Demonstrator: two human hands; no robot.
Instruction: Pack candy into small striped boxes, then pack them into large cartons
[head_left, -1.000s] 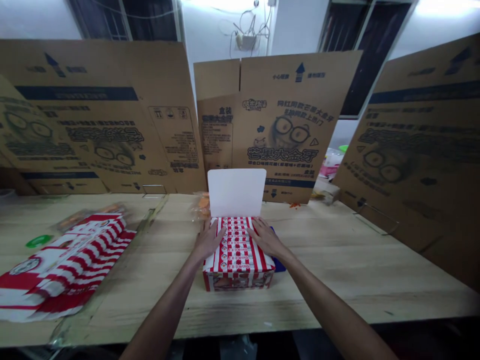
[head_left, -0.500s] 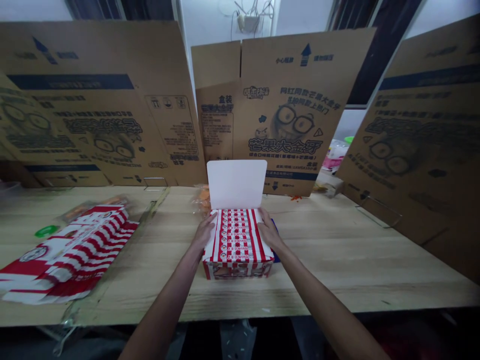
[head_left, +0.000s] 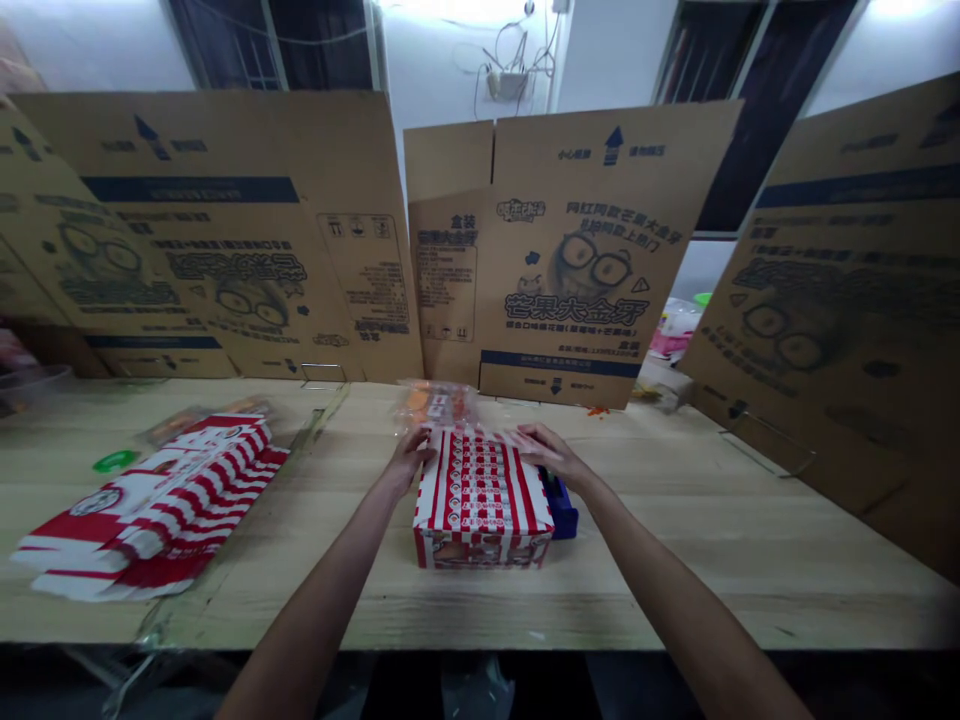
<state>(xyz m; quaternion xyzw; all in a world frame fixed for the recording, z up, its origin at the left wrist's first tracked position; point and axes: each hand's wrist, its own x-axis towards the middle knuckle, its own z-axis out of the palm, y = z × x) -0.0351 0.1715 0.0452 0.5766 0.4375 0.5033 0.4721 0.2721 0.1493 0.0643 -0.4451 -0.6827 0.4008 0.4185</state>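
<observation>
A red-and-white striped cardboard box (head_left: pixel 480 490) sits on the table in front of me. Its top is patterned with rows of small print, and its front panel carries pictures. My left hand (head_left: pixel 409 456) is closed at the far left corner, fingers curled against the box. At the far right corner my right hand (head_left: pixel 553 452) grips the back edge, with fingers laid over the top. Between the hands, the far edge is blurred. A dark blue object (head_left: pixel 562 512) lies against the box's right side, partly hidden.
Flattened striped cartons (head_left: pixel 161 510) are piled on the left, near a green ring (head_left: pixel 116 461). Clear packs with orange contents (head_left: pixel 435 402) lie behind the box. Tall brown cardboard sheets (head_left: pixel 562 250) stand along the table's back, some with wire stands (head_left: pixel 324 376).
The white flap that stood upright behind the box is folded down. Both hands have moved from the box's sides to its far corners. The packs behind now show.
</observation>
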